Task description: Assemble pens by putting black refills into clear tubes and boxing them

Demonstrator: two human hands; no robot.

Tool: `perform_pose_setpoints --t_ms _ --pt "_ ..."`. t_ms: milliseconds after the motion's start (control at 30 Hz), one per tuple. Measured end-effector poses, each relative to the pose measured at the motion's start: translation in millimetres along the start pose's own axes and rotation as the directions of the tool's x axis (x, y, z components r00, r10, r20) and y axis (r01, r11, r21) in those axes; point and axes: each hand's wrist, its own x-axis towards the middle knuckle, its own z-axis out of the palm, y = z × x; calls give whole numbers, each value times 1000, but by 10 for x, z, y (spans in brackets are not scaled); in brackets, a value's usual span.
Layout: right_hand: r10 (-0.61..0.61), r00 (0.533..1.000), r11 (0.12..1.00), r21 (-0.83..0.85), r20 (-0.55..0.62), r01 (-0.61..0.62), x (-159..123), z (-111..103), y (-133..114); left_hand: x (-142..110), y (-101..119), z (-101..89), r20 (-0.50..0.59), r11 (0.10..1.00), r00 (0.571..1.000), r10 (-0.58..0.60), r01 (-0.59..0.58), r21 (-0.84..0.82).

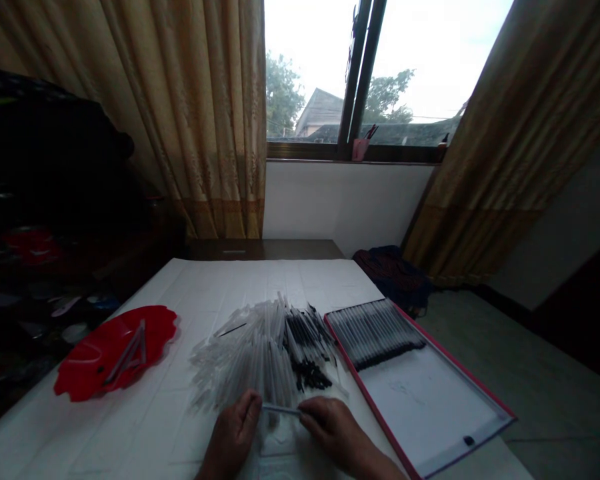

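Observation:
My left hand [234, 430] and my right hand [333, 430] pinch the two ends of a pen [281, 409], a thin pale tube held level between them near the table's front. Just beyond it lies a heap of clear pen barrels [263, 363], loosely bundled and pointing away from me. Black pen parts [313, 375] are gathered at the heap's right side. To the right, a red-edged tray [415, 407] holds a tidy row of pens [380, 331] with dark ends across its far half. My fingers hide both ends of the held pen.
On the left of the white table [145, 420] sits a red scalloped dish [147, 323] with a few clear pieces inside. A dark cluttered shelf [55, 280] stands beyond the left edge. Dark cloth [393, 273] lies past the far right corner, below the window.

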Motion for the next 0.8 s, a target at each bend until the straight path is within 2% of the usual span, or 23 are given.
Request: perform_pose_setpoints --t_ms 133,300,400,500,600,700,767,800 --pt "-50 999 989 -138 -10 48 32 92 -37 23 -112 6 -5 997 999 -45 45 -58" --pt "-102 994 976 -195 -33 94 60 217 69 62 -212 1 24 994 997 -75 77 -76" --pt "-128 990 964 -242 -52 112 59 265 124 86 -191 0 13 988 994 -108 109 -109" --pt "-79 996 959 -276 -42 65 53 241 47 101 -120 -15 35 967 986 -164 168 -190" --pt "-22 998 974 -225 -61 8 40 93 -112 101 -58 -44 96 897 954 -283 299 -325" --pt "15 984 983 -175 -175 -46 30 -200 -165 104 -25 -79 91 812 934 -346 347 -470" --pt "108 942 974 -154 -318 -164 42 -447 -96 114 -10 -99 76 782 934 -348 334 -526" --pt "176 899 954 -154 -401 -256 58 -570 -41 120 -4 -106 77 770 934 -350 333 -544"
